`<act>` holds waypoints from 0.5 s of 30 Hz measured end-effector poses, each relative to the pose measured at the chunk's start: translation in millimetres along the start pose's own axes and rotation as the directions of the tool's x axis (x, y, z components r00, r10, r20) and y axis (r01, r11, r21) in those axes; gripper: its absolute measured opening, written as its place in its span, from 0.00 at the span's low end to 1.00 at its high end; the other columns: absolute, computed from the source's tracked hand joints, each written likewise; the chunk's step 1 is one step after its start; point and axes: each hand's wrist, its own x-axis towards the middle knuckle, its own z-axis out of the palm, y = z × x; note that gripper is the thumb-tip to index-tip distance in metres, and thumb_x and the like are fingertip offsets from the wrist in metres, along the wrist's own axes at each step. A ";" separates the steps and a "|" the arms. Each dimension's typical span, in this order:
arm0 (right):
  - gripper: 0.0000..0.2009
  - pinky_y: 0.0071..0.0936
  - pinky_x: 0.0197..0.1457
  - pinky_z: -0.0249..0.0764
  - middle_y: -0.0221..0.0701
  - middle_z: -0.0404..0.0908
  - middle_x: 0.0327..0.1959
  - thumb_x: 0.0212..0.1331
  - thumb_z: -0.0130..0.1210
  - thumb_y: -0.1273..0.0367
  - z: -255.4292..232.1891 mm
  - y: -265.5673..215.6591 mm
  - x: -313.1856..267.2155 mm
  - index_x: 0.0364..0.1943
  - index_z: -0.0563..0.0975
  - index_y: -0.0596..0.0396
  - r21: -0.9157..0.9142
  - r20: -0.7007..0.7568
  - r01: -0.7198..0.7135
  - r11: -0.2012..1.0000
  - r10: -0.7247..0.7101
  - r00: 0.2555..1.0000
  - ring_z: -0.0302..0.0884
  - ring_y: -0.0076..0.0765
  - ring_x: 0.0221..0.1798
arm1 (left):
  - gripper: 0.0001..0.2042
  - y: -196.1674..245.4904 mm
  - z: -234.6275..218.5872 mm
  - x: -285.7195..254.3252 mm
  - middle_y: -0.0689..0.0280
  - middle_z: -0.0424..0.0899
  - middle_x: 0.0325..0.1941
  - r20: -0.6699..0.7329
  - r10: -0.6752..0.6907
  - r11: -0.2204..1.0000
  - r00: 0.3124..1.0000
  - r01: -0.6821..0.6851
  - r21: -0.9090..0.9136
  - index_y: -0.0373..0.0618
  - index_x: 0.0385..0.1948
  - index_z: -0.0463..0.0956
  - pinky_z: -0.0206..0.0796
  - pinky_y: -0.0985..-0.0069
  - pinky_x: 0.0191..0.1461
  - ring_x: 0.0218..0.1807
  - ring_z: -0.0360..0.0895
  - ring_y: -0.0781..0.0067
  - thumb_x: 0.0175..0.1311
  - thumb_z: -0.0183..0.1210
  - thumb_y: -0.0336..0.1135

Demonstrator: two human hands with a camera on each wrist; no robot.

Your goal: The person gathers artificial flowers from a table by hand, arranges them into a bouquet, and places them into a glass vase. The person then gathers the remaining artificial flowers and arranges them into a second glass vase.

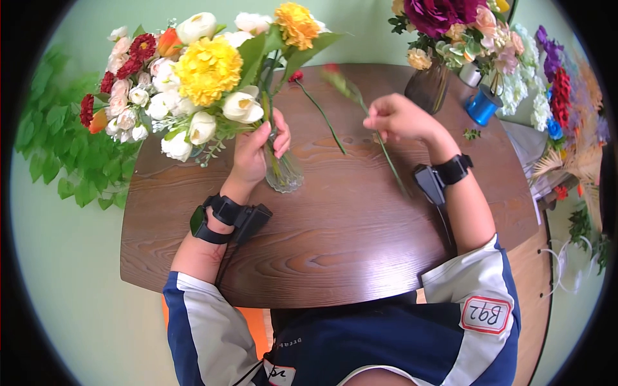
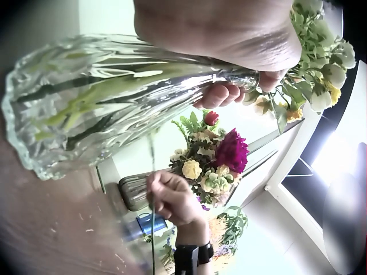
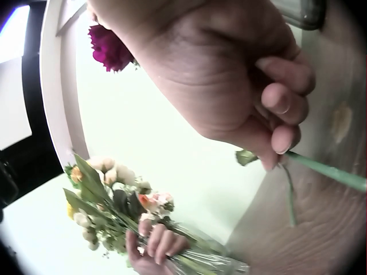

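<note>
My left hand [image 1: 254, 151] grips the neck of a clear ribbed glass vase [image 1: 285, 179] near the back of the table. A full bunch of artificial flowers [image 1: 209, 71], yellow, white, pink and dark red, leans out of it to the left. Through the glass in the left wrist view, green stems [image 2: 86, 109] show inside. To the right, my right hand [image 1: 402, 119] pinches a single long-stemmed flower [image 1: 389, 161] between thumb and fingers; its reddish head is blurred at the upper left end. Between both hands, a small red flower [image 1: 315, 100] with a thin green stem lies on the wood.
Brown wooden table [image 1: 309, 238] under both arms. A dark glass vase [image 1: 427, 87] with a purple bloom stands at the back right, beside a blue spool [image 1: 483, 106]. A leaf sprig [image 1: 472, 134] lies near it. More flowers [image 1: 560, 96] hang beyond the right edge; leafy greenery [image 1: 71, 141] is at left.
</note>
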 end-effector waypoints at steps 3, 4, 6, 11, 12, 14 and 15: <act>0.10 0.11 0.14 0.57 0.23 0.71 0.13 0.58 0.54 0.67 -2.1 -37.1 -20.3 0.22 0.70 0.55 0.282 -0.362 0.309 0.908 -0.198 0.911 0.64 0.14 0.11 | 0.15 0.5 10.7 -2.8 0.67 0.62 0.16 0.049 -0.019 0.999 0.999 0.021 -0.033 0.38 0.30 0.62 0.51 0.83 0.22 0.18 0.60 0.77 0.62 0.45 0.44; 0.09 0.11 0.14 0.57 0.23 0.72 0.13 0.58 0.53 0.67 -2.3 -52.9 -31.7 0.23 0.70 0.55 0.302 -0.439 0.392 0.869 -0.238 0.867 0.65 0.14 0.11 | 0.16 -0.7 13.8 -4.6 0.67 0.62 0.16 0.062 -0.027 0.999 0.998 0.030 -0.045 0.38 0.30 0.63 0.51 0.83 0.22 0.18 0.60 0.78 0.62 0.45 0.45; 0.07 0.11 0.14 0.57 0.23 0.72 0.13 0.58 0.52 0.68 -4.0 -76.9 -57.5 0.26 0.70 0.55 0.289 -0.533 0.534 0.795 -0.330 0.779 0.65 0.15 0.11 | 0.16 -0.4 23.6 -7.3 0.67 0.63 0.16 0.067 -0.030 0.997 0.997 0.035 -0.073 0.38 0.30 0.63 0.52 0.83 0.22 0.18 0.60 0.78 0.62 0.45 0.45; 0.06 0.10 0.14 0.54 0.28 0.70 0.16 0.61 0.46 0.69 9.2 -104.9 -101.8 0.32 0.66 0.56 0.150 -0.535 0.730 0.666 -0.567 0.627 0.63 0.16 0.12 | 0.17 -2.9 37.9 -11.2 0.66 0.63 0.17 0.067 -0.030 0.991 0.997 0.039 -0.129 0.37 0.29 0.63 0.52 0.82 0.21 0.19 0.60 0.78 0.62 0.45 0.46; 0.06 0.11 0.14 0.55 0.31 0.70 0.17 0.62 0.46 0.69 12.2 -106.8 -103.3 0.32 0.65 0.57 0.077 -0.528 0.764 0.640 -0.624 0.576 0.62 0.17 0.12 | 0.17 -3.2 39.3 -11.9 0.66 0.63 0.17 0.068 -0.031 0.991 0.997 0.040 -0.129 0.37 0.29 0.63 0.52 0.82 0.21 0.19 0.60 0.78 0.62 0.45 0.46; 0.07 0.11 0.15 0.55 0.32 0.70 0.18 0.62 0.46 0.69 19.4 -108.5 -99.5 0.32 0.64 0.58 -0.022 -0.540 0.824 0.566 -0.700 0.467 0.63 0.18 0.14 | 0.18 -3.5 40.7 -13.1 0.65 0.63 0.17 0.053 -0.040 0.993 0.998 0.046 -0.105 0.37 0.30 0.63 0.52 0.82 0.22 0.19 0.60 0.77 0.62 0.45 0.47; 0.07 0.11 0.15 0.56 0.34 0.71 0.19 0.62 0.46 0.68 22.9 -108.7 -97.1 0.33 0.64 0.58 -0.120 -0.536 0.868 0.482 -0.767 0.353 0.63 0.18 0.15 | 0.18 -3.6 41.9 -13.7 0.65 0.63 0.17 0.051 -0.039 0.993 0.998 0.044 -0.106 0.37 0.30 0.63 0.52 0.82 0.22 0.19 0.60 0.77 0.62 0.45 0.47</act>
